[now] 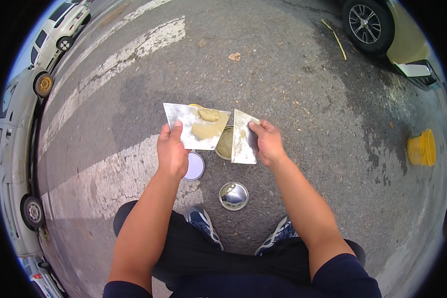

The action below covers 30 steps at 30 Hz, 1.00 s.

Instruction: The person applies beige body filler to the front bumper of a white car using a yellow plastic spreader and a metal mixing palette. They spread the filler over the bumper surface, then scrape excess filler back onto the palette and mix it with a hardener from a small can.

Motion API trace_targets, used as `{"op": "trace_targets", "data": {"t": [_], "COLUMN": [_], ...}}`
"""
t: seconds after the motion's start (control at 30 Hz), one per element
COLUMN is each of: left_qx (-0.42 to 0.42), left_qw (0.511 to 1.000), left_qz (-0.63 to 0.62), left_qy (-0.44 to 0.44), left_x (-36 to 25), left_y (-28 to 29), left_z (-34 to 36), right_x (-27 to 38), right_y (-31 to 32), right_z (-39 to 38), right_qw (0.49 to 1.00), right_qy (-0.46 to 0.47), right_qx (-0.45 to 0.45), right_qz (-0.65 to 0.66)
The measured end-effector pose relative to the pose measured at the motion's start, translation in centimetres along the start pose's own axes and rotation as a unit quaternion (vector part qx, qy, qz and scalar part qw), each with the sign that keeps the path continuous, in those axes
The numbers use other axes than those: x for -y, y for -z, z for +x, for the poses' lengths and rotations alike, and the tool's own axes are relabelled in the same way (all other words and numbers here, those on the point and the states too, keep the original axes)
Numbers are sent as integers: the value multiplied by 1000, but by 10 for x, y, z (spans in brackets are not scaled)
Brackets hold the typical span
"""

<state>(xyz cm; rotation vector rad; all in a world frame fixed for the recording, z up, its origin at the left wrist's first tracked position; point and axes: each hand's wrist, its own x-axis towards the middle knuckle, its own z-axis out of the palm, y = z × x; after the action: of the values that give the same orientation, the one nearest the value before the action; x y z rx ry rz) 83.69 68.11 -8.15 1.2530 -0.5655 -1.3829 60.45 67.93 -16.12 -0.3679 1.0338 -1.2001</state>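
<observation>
Left hand (171,153): fingers pinched around wide, flat, silver metal plate (186,118), middle of frame. Yellow-green paste (207,131) on top looks soft, sticky. Right hand (270,144): fingers pinched around narrower, flat, silver metal plate (240,145). Plates probably light, stiff; hold outer edges.

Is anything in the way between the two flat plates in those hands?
Nothing visible: the left plate, in the left hand, and right plate, in the right hand, have an open gap between them. A can of paste shows through it, but below the plates.
</observation>
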Motion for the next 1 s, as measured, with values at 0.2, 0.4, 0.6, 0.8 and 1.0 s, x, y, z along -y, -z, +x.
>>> {"op": "trace_targets", "data": {"t": [0.2, 0.4, 0.6, 0.8, 1.0], "left_qx": [59, 112, 184, 118, 115], "left_qw": [997, 988, 903, 986, 993], "left_qz": [44, 105, 385, 118, 35], "left_qy": [12, 13, -58, 23, -18], "left_x": [11, 24, 40, 4, 8], "left_y": [-6, -2, 4, 18, 15], "left_z": [-6, -6, -15, 3, 6], "right_x": [-15, -22, -10, 31, 19], "right_y": [-12, -12, -18, -10, -14], "right_z": [8, 14, 8, 1, -16], "right_qw": [995, 995, 997, 968, 977], "right_qy": [13, 20, 55, 156, 81], "right_qx": [-65, -69, -22, 65, 192], "right_qz": [-69, -76, 40, 186, 48]}}
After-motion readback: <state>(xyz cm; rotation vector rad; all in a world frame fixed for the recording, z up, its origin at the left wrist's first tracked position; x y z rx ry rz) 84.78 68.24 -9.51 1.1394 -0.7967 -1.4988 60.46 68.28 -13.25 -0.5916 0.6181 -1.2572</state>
